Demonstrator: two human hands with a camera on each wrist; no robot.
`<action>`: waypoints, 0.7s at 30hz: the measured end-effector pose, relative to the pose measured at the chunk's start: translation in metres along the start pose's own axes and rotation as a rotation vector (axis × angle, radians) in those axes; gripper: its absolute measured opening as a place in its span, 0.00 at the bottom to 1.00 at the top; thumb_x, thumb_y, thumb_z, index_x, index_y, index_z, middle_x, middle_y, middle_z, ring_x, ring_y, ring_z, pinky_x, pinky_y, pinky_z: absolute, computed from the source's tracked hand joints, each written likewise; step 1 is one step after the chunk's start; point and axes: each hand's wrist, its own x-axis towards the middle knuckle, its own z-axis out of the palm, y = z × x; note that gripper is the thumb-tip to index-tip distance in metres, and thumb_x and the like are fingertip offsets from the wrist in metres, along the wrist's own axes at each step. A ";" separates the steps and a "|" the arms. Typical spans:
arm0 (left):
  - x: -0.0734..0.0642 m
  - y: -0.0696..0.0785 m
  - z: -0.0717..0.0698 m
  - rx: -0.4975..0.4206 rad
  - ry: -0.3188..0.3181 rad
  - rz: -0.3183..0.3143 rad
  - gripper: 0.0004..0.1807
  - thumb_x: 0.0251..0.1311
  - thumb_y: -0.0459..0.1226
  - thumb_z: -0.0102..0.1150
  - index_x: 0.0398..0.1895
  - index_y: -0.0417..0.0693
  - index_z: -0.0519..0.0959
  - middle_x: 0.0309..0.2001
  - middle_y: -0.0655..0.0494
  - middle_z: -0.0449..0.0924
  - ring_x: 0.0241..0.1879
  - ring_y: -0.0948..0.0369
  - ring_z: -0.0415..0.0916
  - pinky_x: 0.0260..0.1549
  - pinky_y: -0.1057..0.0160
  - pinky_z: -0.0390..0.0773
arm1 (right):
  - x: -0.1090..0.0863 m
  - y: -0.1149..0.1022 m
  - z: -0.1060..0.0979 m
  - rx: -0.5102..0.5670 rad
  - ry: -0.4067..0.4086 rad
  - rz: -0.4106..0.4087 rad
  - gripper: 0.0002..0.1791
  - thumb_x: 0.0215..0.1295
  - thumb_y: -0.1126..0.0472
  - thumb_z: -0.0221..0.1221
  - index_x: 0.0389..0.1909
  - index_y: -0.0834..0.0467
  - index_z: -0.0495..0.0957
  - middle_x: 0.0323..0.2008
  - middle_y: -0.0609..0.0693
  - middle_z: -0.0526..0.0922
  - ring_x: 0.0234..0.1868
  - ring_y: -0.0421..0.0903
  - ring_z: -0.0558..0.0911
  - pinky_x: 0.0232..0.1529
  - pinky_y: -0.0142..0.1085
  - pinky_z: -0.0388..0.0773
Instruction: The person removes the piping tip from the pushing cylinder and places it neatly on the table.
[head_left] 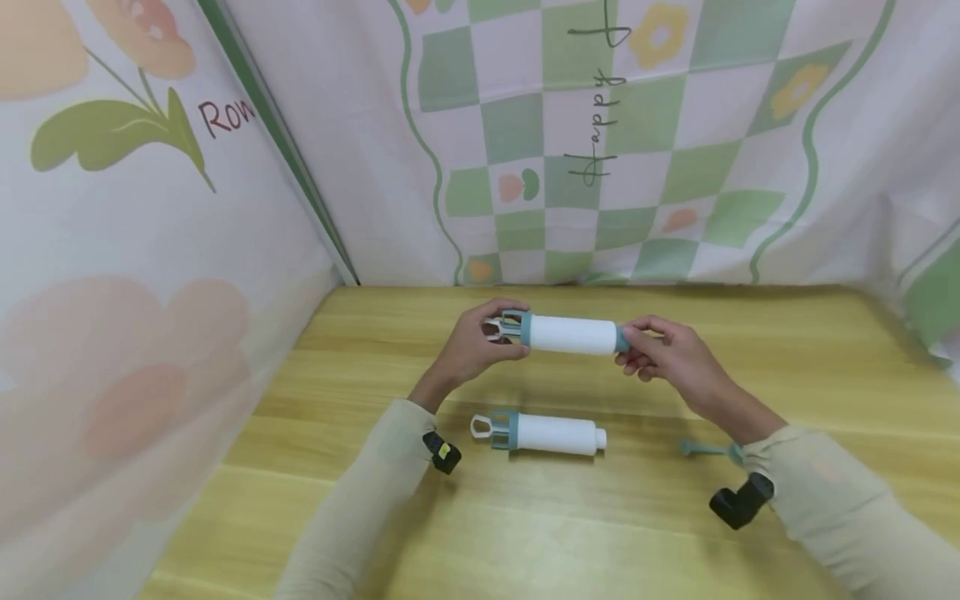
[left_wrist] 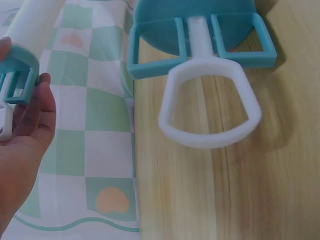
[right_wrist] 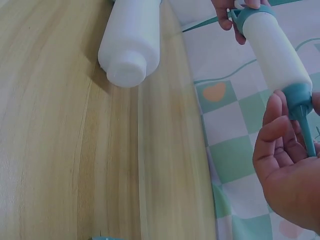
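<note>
A large syringe with a white barrel [head_left: 572, 335] is held level above the table between both hands. My left hand [head_left: 474, 343] grips its teal collar [left_wrist: 21, 65] by the finger loops, around the white plunger handle. At the other end my right hand [head_left: 678, 362] pinches the teal nozzle cap [right_wrist: 298, 95], whose thin spout points into the palm. The cap sits against the barrel end. Nearer the body lies a second syringe [head_left: 557, 434] on the table, its white ring handle [left_wrist: 210, 102] to the left and its bare white tip [right_wrist: 126, 70] to the right.
Beside the right wrist a second teal nozzle piece [head_left: 705, 449] lies on the wooden table [head_left: 540, 525], partly hidden by the sleeve. A patterned curtain [head_left: 570, 125] stands along the table's far edge, with another curtain [head_left: 135, 250] at the left.
</note>
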 end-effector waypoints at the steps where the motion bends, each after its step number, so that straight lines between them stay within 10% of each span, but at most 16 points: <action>1: 0.000 -0.001 0.000 0.000 0.007 0.007 0.28 0.53 0.29 0.73 0.59 0.44 0.78 0.47 0.47 0.78 0.35 0.52 0.78 0.33 0.61 0.81 | 0.000 0.000 0.000 0.007 -0.005 0.001 0.24 0.77 0.49 0.52 0.53 0.69 0.69 0.35 0.56 0.84 0.34 0.46 0.83 0.33 0.33 0.81; 14: 0.000 -0.004 0.000 0.057 0.041 0.028 0.25 0.51 0.30 0.74 0.54 0.45 0.80 0.46 0.49 0.81 0.38 0.56 0.79 0.36 0.59 0.82 | 0.004 0.007 0.006 0.079 0.013 -0.056 0.17 0.77 0.55 0.54 0.52 0.67 0.71 0.34 0.57 0.82 0.32 0.42 0.82 0.33 0.32 0.81; 21: -0.001 -0.009 0.000 0.105 0.063 -0.010 0.21 0.55 0.34 0.70 0.53 0.47 0.81 0.41 0.50 0.80 0.34 0.57 0.75 0.31 0.63 0.78 | 0.003 0.011 0.007 -0.159 0.078 -0.221 0.17 0.75 0.60 0.56 0.57 0.67 0.72 0.37 0.53 0.86 0.34 0.41 0.84 0.32 0.31 0.80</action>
